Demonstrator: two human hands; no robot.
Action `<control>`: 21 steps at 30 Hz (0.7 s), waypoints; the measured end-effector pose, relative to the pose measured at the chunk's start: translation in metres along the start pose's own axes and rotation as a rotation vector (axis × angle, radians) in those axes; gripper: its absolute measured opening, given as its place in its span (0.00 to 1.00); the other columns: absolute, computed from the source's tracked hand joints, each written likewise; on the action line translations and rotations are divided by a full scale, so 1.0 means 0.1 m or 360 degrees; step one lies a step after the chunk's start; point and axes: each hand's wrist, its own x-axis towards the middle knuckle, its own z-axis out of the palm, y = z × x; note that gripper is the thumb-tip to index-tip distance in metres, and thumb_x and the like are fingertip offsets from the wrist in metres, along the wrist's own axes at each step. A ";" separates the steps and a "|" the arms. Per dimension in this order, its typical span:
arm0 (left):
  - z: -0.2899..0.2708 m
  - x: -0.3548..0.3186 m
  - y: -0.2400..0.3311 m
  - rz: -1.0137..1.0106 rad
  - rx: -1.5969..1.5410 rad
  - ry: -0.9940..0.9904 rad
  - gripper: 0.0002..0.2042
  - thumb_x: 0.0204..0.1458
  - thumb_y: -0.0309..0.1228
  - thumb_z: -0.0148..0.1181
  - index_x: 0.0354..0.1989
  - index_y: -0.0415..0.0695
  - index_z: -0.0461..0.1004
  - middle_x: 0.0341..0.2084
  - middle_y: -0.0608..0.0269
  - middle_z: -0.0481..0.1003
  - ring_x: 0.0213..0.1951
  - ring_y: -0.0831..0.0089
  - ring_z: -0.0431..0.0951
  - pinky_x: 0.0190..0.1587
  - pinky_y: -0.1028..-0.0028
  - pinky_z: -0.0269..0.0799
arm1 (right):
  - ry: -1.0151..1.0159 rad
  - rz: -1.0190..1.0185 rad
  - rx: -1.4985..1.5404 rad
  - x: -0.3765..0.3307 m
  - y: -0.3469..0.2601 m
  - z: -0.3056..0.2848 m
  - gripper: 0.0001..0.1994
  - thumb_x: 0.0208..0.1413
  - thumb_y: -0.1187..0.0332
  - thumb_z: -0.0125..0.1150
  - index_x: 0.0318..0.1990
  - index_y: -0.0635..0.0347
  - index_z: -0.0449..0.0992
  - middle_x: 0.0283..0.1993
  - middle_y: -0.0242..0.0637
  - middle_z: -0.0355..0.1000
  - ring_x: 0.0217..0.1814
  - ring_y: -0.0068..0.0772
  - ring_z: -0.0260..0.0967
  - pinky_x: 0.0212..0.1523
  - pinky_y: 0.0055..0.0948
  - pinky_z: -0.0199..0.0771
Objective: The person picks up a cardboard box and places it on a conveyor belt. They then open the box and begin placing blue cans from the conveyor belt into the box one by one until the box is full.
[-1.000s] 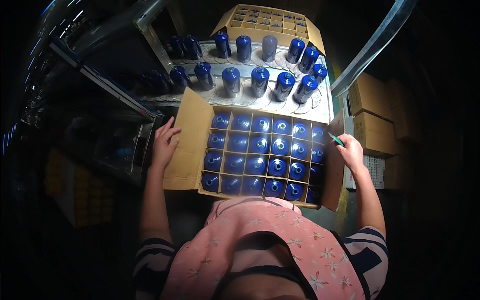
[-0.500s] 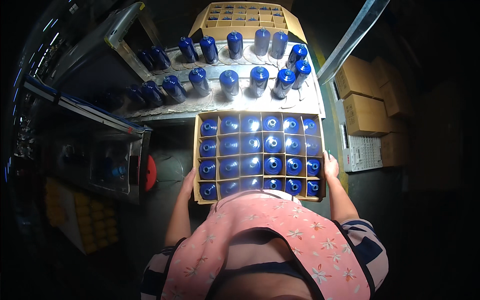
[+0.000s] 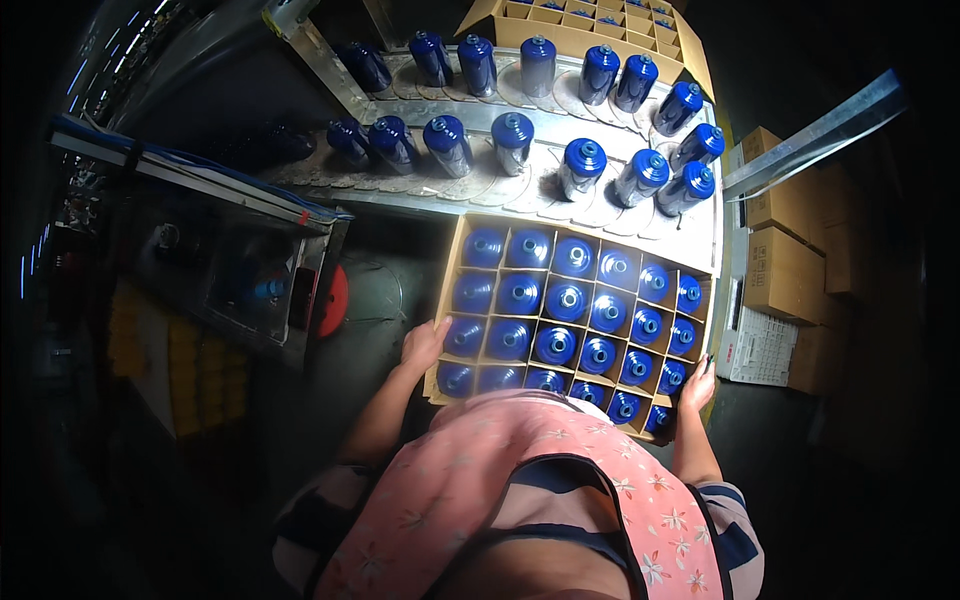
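A cardboard carton (image 3: pixel 453 262) sits against my front, split by card dividers into cells. Each visible cell holds a blue glass bottle (image 3: pixel 567 300) standing upright, its open neck facing up. My left hand (image 3: pixel 425 343) grips the carton's left side wall, and its fingertips are hidden. On the opposite side my right hand (image 3: pixel 700 382) grips the right wall near the close corner, with a small dark object by its fingers that I cannot make out. Beyond the carton, more blue bottles (image 3: pixel 586 165) stand in two curving rows on a plated conveyor (image 3: pixel 690 240).
Behind the conveyor is another divided carton (image 3: pixel 600 38) with blue tops inside. Stacked brown boxes (image 3: pixel 785 275) and a white crate (image 3: pixel 755 350) are at right. A metal post (image 3: pixel 820 130) slants across there. To the left are a machine frame (image 3: pixel 200 180) and a red round object (image 3: pixel 332 300).
The scene has swung rightward and tilted clockwise in view, the carton with it. My left hand sits farther forward along the carton's side. Both hands stay on the carton.
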 end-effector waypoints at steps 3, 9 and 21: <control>-0.05 0.02 0.01 0.0054 0.0052 0.0006 0.30 0.61 0.58 0.40 0.46 0.41 0.77 0.39 0.37 0.76 0.46 0.40 0.75 0.49 0.53 0.69 | 0.0074 -0.0144 0.0112 -0.11 -0.06 -0.07 0.27 0.66 0.46 0.42 0.50 0.63 0.75 0.45 0.58 0.75 0.47 0.63 0.71 0.48 0.51 0.68; -0.35 0.38 0.06 0.0302 -0.0129 0.0052 0.22 0.60 0.47 0.53 0.47 0.39 0.76 0.39 0.49 0.79 0.45 0.60 0.80 0.49 0.68 0.71 | 0.0078 -0.0026 0.0064 -0.23 -0.08 -0.01 0.30 0.65 0.44 0.42 0.52 0.63 0.74 0.48 0.57 0.74 0.50 0.63 0.70 0.51 0.50 0.68; -0.60 2.24 2.99 0.1185 -0.0274 0.0568 0.28 0.48 0.37 0.67 0.58 0.41 0.70 0.52 0.48 0.74 0.54 0.56 0.75 0.57 0.66 0.68 | -0.0033 0.0097 0.0102 -0.11 -0.22 0.03 0.22 0.66 0.50 0.44 0.49 0.59 0.74 0.41 0.56 0.75 0.45 0.61 0.71 0.46 0.50 0.70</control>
